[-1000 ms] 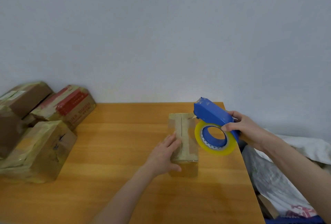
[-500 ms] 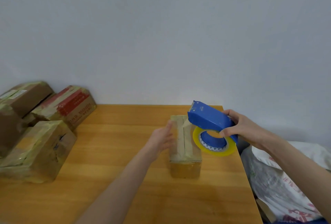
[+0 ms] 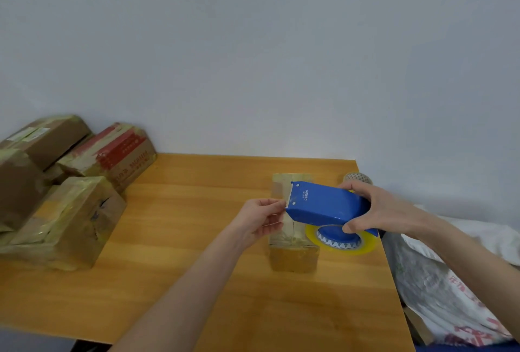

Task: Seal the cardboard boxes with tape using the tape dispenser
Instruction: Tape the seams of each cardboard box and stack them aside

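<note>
Two hands work over one small cardboard box (image 3: 292, 258), which stands on the wooden table (image 3: 183, 253) at about 3 o'clock from the table's middle, near its right edge. Right hand (image 3: 378, 211): fingers and thumb wrapped round the blue tape dispenser (image 3: 326, 206), held over the box. Its yellow tape roll (image 3: 342, 242) hangs at 6 o'clock below the body, and its cutter edge (image 3: 289, 199) points to 9 o'clock. Left hand (image 3: 260, 219): thumb and forefinger pinching the tape end (image 3: 284, 205) right at that cutter edge; the film is thin and clear, so how much is drawn out cannot be told. Step in hand, as judged: starting a fresh length of tape. Next move calls for pulling enough film free, pressing it onto the box's end, then running the dispenser along the top seam. Taped boxes (image 3: 70, 196) lie piled at the table's 9 o'clock; plastic bags (image 3: 439, 289) lie off its 3 o'clock edge.
</note>
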Motion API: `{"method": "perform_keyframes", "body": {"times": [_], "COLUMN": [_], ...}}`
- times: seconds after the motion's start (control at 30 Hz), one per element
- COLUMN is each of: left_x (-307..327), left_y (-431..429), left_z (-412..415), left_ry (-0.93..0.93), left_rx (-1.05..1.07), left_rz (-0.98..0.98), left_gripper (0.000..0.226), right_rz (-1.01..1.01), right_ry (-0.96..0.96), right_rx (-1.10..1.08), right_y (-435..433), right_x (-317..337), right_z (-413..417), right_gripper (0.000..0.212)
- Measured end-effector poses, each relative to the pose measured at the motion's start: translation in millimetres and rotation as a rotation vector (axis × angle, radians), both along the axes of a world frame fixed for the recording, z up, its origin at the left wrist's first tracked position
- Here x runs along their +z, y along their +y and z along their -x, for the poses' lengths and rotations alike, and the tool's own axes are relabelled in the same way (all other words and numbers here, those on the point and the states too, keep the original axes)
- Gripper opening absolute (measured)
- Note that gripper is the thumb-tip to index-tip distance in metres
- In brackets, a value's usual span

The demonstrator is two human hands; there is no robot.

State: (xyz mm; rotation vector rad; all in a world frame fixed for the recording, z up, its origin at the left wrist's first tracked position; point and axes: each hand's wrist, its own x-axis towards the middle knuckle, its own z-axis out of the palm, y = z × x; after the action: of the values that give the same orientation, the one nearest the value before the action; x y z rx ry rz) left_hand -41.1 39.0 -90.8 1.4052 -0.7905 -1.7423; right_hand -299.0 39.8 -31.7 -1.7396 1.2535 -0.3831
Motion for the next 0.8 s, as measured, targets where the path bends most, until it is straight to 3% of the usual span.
{"method": "perform_keyframes", "body": {"times": [0.17,0.3,0.57,0.8], "left_x": [0,3,11,8], "left_y": [3,4,6,11], "left_z": [1,3,2,-3], "left_ry": [-0.135,-0.112,-0.102,-0.13], "left_rx": [0.042,0.052,0.066,0.097], "left_rz": [0.078,0.075,0.089,0.069], "left_gripper": [0.006,0.006,0.004,0.003], "right_rz": [0.224,0.285,0.249,0.271], "right_ry": [0.29,0.422,0.299,0.319], "right_rx": [0.092,0.136,0.09,0.089], "right_y": [1,-2,6,10], "right_x": [0,4,-3,2], "right_z": [-8,-8,-10,-9], "right_gripper": [0.068,0.067,0.066,0.065]}}
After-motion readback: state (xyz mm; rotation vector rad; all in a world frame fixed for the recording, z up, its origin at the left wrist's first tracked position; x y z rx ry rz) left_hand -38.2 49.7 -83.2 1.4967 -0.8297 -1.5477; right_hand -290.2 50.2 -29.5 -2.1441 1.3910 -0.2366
